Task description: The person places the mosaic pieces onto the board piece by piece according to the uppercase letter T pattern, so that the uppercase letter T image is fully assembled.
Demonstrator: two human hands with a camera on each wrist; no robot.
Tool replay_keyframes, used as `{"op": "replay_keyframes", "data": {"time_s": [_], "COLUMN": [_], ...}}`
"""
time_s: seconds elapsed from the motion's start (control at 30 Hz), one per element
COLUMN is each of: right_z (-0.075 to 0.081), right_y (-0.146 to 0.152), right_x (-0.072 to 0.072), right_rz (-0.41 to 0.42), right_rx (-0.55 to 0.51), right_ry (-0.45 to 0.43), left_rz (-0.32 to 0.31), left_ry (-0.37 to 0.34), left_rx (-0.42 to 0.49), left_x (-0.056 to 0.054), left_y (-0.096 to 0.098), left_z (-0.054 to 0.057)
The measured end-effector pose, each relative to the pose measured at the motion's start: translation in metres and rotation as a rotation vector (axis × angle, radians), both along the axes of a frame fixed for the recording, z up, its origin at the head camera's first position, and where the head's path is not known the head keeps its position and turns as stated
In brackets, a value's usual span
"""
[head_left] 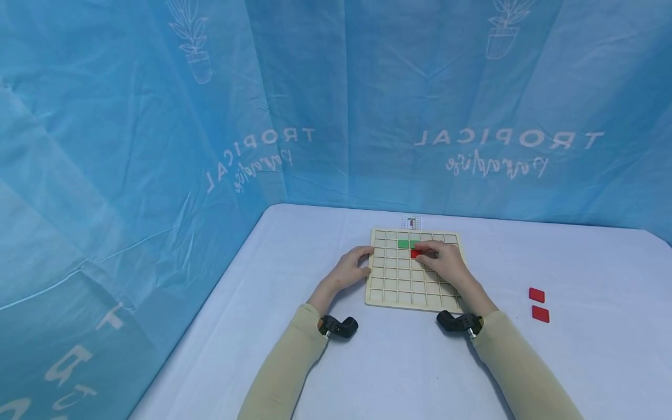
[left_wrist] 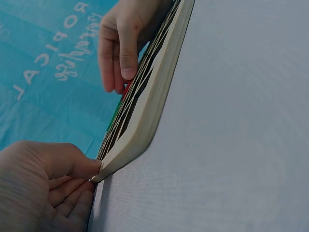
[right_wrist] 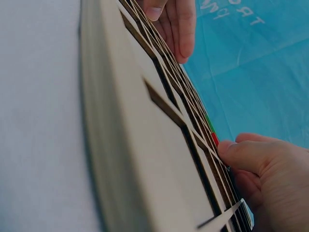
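A pale wooden grid board [head_left: 391,272] lies on the table. In its upper part are two green square tiles [head_left: 403,244] side by side, the right one partly behind fingers. Just below that one is a red square tile [head_left: 415,254]. My right hand [head_left: 446,262] reaches over the board's right side and pinches this tile between thumb and fingers; the hand covers part of it. My left hand [head_left: 346,269] touches the board's left edge, thumb and fingertips spaced apart along it. In the left wrist view, that thumb meets the board's edge near a corner.
Two loose red tiles [head_left: 536,294] lie on the white table [head_left: 593,350] right of the board. A small printed grid card [head_left: 412,222] sits just behind the board. Blue printed cloth [head_left: 367,105] hangs behind and on the left. Both wrists carry black camera mounts [head_left: 338,326].
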State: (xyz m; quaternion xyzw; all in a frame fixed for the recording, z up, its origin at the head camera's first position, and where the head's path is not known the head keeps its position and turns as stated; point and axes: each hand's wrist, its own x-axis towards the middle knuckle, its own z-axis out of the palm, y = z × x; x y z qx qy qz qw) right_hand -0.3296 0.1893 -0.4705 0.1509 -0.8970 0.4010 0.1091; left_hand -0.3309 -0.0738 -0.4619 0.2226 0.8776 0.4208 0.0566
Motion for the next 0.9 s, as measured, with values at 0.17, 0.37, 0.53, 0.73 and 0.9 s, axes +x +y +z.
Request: {"op": "replay_keyframes", "data": {"time_s": [0.17, 0.37, 0.53, 0.73, 0.9], "right_z": [-0.001, -0.001, 0.009, 0.036, 0.059], "right_y": [0.000, 0.001, 0.000, -0.004, 0.009], "right_x": [0.000, -0.001, 0.000, 0.007, 0.020], "right_rz": [0.000, -0.008, 0.005, 0.052, 0.056], "right_rx": [-0.003, -0.007, -0.153, -0.290, -0.299], "right_ry": [-0.009, -0.019, -0.075, -0.100, -0.091], "left_rz": [0.001, 0.006, 0.000, -0.004, -0.006], "left_ry": [0.002, -0.006, -0.009, 0.001, -0.003], "left_rx": [0.000, 0.002, 0.007, -0.001, -0.009], "left_x": [0.001, 0.002, 0.002, 0.002, 0.003], "left_y": [0.000, 0.001, 0.001, 0.000, 0.001], "left_z": [0.000, 0.001, 0.002, 0.002, 0.004]}}
